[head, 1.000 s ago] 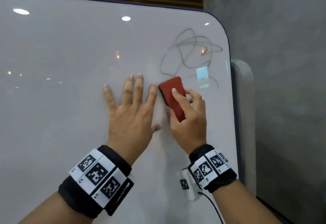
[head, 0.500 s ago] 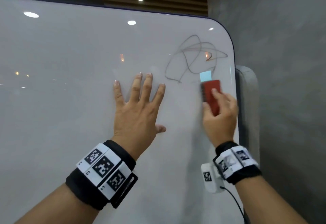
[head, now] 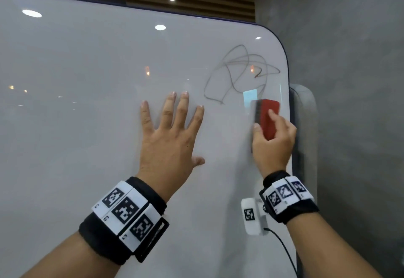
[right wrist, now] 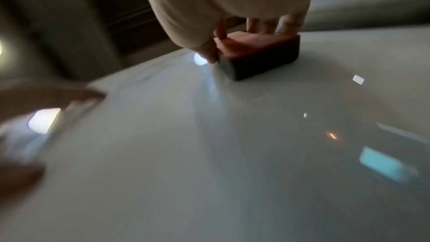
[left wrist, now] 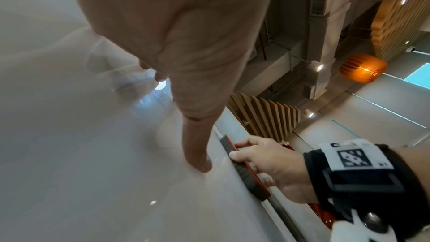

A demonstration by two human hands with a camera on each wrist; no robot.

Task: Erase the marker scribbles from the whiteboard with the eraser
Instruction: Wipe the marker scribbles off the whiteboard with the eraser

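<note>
**Eraser at the board's right edge: risks, surface, room**

Wrists, nearest: black bands with black-and-white coded tags on both of mine; a white camera block with a cable hangs under the right one.

Left hand (head: 169, 137): flat on the whiteboard (head: 87, 146), fingers straight and spread, holding nothing, bracing.

Right hand (head: 273, 142): wrapped round the red eraser (head: 267, 118), thumb on one long side, fingers on the other, dark felt face against the board.

Eraser, position: just below the scribbles (head: 240, 72) and close beside the board's right edge. It looks blurred, so I judge it mid-stroke.

Risk one: the felt runs off the rounded right edge, since so little board lies beyond it; a hard sideways stroke would cause that, and my knuckles could strike the pale panel (head: 303, 129) just behind.

Risk two: the loops above go unwiped; all of them lie higher than the eraser, so strokes kept at this height would leave them.

Risk three: light pressure only smears the grey lines.

Surface: glossy, pale, upright, dark-rimmed, rounded at the upper right corner; it mirrors ceiling spots and a blue rectangle.

Room, farthest: grey wall to the right, wooden slatted ceiling with recessed lights, an orange lamp in the left wrist view.
</note>
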